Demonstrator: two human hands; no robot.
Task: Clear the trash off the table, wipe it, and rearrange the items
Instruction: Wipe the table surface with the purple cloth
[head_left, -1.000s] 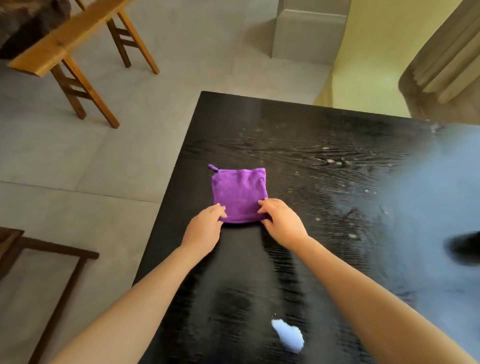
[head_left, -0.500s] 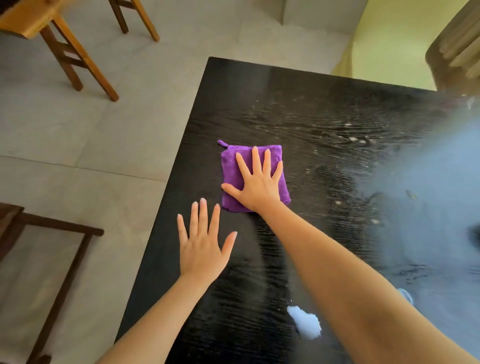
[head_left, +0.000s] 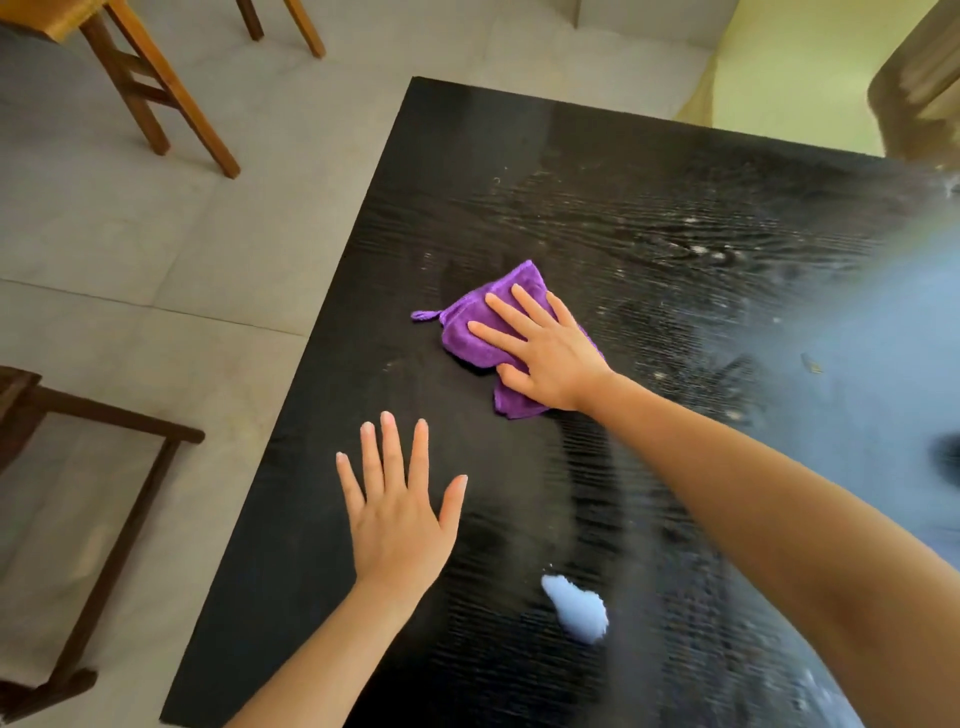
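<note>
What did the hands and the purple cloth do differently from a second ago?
A second ago both hands pinched the near edge of the neat, square purple cloth. Then the left hand let go and now lies flat on the black table. The right hand moved on top, pressing the cloth flat; the cloth has turned and bunched up. The table's white specks remain.

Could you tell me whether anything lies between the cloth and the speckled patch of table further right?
Nothing visible does. The right hand presses flat on the purple cloth, and only bare black table separates it from the white specks.
</note>
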